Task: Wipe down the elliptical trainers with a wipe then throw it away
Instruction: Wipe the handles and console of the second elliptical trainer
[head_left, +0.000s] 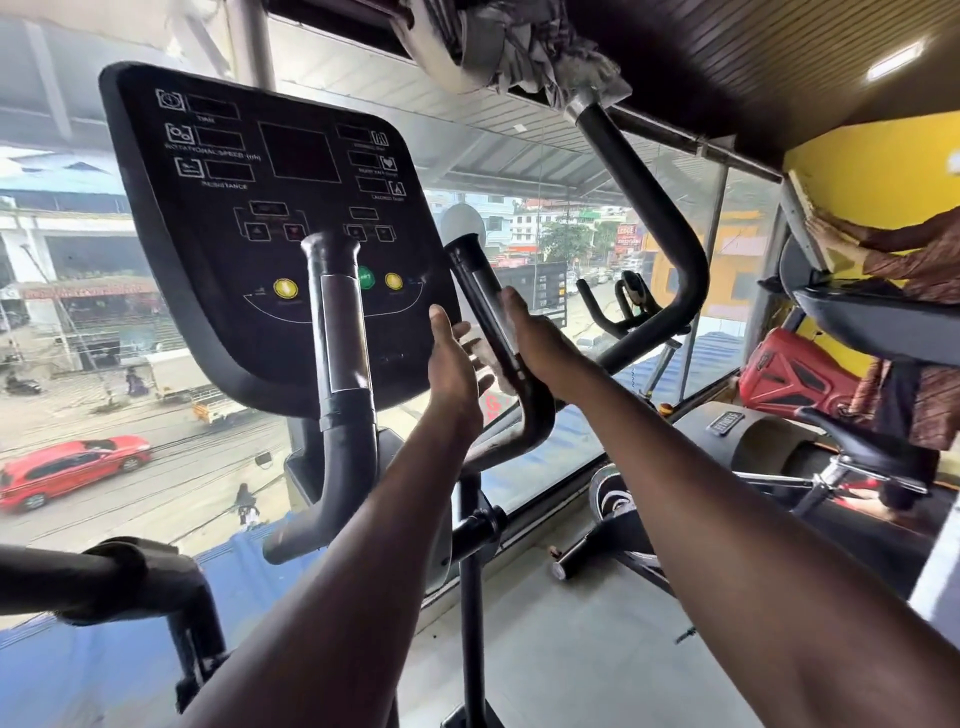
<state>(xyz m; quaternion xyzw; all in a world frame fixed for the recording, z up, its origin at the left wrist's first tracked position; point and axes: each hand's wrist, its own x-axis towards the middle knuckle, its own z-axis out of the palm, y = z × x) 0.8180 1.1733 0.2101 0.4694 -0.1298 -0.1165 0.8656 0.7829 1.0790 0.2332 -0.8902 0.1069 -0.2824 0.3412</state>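
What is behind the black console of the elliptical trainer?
Behind the console is a window showing a street, buildings and a red car. The console covers the street directly behind it.

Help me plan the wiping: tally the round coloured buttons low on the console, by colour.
Yellow buttons: 2
Green button: 1, partly hidden behind the handle
Total: 3
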